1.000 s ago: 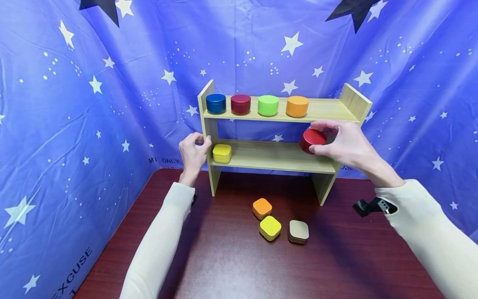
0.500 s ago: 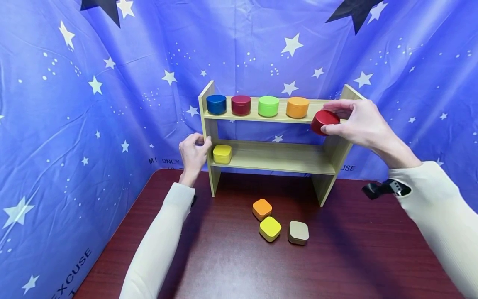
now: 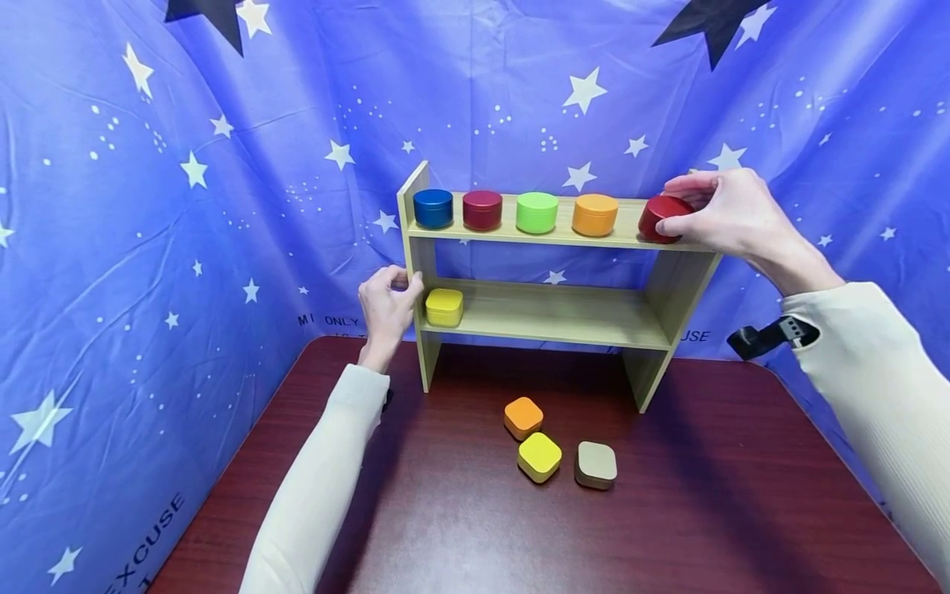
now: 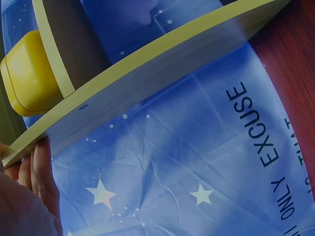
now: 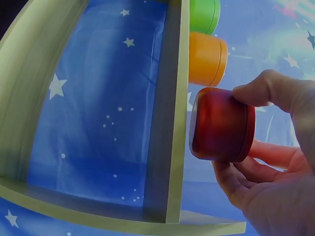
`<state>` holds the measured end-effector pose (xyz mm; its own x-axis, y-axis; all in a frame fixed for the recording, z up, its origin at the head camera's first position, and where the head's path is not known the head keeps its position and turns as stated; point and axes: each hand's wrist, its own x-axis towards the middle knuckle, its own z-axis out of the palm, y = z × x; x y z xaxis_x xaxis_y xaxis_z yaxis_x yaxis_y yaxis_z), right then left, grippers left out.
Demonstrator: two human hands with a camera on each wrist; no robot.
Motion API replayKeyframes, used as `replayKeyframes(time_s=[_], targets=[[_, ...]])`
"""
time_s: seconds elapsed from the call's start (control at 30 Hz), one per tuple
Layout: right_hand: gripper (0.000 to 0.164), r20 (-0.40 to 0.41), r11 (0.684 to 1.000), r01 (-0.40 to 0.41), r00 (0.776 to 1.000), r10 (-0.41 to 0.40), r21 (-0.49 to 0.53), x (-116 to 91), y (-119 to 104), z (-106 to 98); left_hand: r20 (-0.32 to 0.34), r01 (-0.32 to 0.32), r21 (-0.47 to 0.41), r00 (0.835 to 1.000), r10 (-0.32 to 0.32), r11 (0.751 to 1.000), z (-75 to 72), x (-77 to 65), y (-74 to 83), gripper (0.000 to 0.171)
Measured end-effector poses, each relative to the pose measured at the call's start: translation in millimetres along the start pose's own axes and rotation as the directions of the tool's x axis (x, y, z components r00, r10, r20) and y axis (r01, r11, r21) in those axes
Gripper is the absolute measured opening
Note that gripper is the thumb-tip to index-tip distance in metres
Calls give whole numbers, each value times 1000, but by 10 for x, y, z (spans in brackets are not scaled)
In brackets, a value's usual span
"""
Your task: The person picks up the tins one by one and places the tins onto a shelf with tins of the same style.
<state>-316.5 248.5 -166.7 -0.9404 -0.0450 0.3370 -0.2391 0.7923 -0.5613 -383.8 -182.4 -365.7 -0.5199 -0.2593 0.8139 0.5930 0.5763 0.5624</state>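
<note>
My right hand point(image 3: 738, 213) holds a round red tin point(image 3: 663, 219) at the right end of the top shelf, thumb on one side and fingers on the other. In the right wrist view the red tin point(image 5: 222, 125) sits close to the shelf edge, beside an orange tin point(image 5: 206, 59). With thumb and fingers, my left hand point(image 3: 388, 309) grips the left side panel of the wooden shelf point(image 3: 549, 318). In the left wrist view its fingers point(image 4: 43, 174) lie against that panel. A yellow square tin point(image 3: 444, 308) stands on the lower shelf, just inside the panel.
Blue point(image 3: 434, 209), dark red point(image 3: 482, 210), green point(image 3: 537, 213) and orange round tins line the top shelf. On the table point(image 3: 460, 511) before the shelf lie orange point(image 3: 523, 417), yellow point(image 3: 539, 456) and beige point(image 3: 595, 464) square tins. A starry blue cloth point(image 3: 245, 206) hangs behind.
My right hand has carried the red tin up and to the right, from in front of the lower shelf to the top shelf's right end. My left hand keeps its place on the panel.
</note>
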Motion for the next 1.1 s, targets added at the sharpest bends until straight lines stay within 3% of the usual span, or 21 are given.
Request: replayKeyframes(time_s=[0.4, 0.83, 1.1], targets=[[65, 29, 997, -62, 998, 63, -44, 122, 63, 29, 5, -5, -1, 1000, 5, 1000, 5, -4, -16, 25], [70, -7, 985, -102, 995, 104, 141, 198, 141, 193, 3, -3, -4, 1000, 3, 1000, 2, -2, -20, 25], [77, -34, 992, -97, 994, 100, 78, 176, 171, 262, -8, -2, -8, 1000, 2, 1000, -5, 20, -1, 24]])
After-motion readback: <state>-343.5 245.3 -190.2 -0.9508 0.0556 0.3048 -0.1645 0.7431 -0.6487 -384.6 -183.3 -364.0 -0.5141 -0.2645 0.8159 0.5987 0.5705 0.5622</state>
